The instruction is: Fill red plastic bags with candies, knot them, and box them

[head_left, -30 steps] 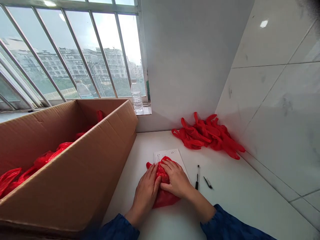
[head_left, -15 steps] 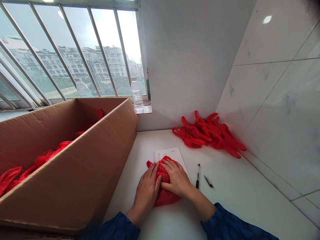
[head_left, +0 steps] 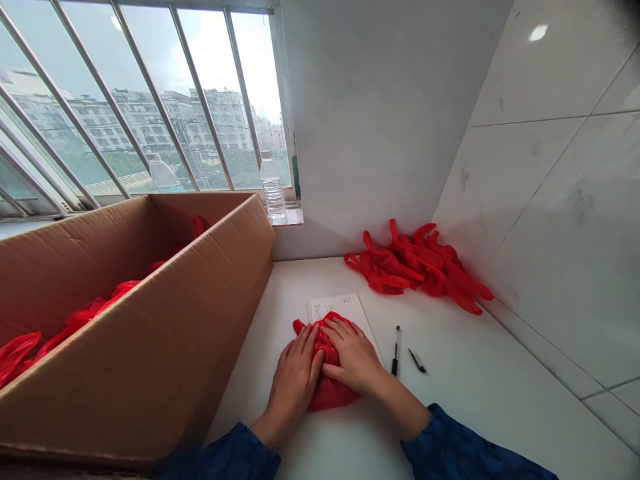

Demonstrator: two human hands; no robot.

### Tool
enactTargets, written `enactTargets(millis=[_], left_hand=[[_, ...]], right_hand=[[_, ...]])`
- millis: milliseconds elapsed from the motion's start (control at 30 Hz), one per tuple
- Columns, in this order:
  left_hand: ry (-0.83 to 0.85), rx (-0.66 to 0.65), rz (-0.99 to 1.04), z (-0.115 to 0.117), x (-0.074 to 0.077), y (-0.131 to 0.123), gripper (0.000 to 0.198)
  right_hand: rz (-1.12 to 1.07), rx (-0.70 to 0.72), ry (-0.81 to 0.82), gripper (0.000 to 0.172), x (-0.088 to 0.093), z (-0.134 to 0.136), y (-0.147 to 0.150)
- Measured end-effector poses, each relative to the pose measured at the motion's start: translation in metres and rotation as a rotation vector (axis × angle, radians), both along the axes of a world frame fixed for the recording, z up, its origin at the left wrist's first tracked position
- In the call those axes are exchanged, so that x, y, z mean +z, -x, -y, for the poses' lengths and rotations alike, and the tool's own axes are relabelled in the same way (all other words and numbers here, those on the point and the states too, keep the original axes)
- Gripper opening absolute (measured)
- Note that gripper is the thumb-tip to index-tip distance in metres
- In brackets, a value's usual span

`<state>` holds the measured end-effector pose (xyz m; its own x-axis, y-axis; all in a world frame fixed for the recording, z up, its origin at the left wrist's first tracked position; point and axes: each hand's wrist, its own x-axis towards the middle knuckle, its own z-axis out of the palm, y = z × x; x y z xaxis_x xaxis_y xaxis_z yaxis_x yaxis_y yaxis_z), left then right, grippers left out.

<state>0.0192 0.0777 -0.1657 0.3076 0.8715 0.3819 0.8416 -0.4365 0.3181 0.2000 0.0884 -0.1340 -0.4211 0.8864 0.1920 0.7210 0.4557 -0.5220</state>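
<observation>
A red plastic bag [head_left: 331, 395] lies bunched on the white table, in the middle of the lower view. Along its left side rests my left hand [head_left: 296, 375], fingers stretched out and the thumb toward the middle. My right hand [head_left: 354, 355] lies over the bag's upper right side, its fingers extended flat on the plastic. Both hands touch the bag, with the thumbs close together. What the bag contains is hidden. Partly under it is a white sheet of paper or notepad [head_left: 345, 305] with handwriting.
A large cardboard box [head_left: 200, 320] with red bags [head_left: 83, 319] inside stands at left. More red bags [head_left: 415, 263] are heaped against the back wall. A pen [head_left: 395, 353] and its cap-like black piece [head_left: 417, 361] lie right of my hands. A clear bottle [head_left: 273, 187] stands on the sill.
The whole view has shifted very slightly. My hands keep the same place on the red plastic bag.
</observation>
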Motion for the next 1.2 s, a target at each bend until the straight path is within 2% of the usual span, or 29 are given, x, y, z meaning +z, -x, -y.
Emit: enactTargets(millis=[1200], left_hand=[[0.040, 0.009, -0.071, -0.0025, -0.0077, 0.0010, 0.050]], right_hand=[[0.010, -0.003, -0.010, 0.065, -0.0077, -0.0004, 0.0013]])
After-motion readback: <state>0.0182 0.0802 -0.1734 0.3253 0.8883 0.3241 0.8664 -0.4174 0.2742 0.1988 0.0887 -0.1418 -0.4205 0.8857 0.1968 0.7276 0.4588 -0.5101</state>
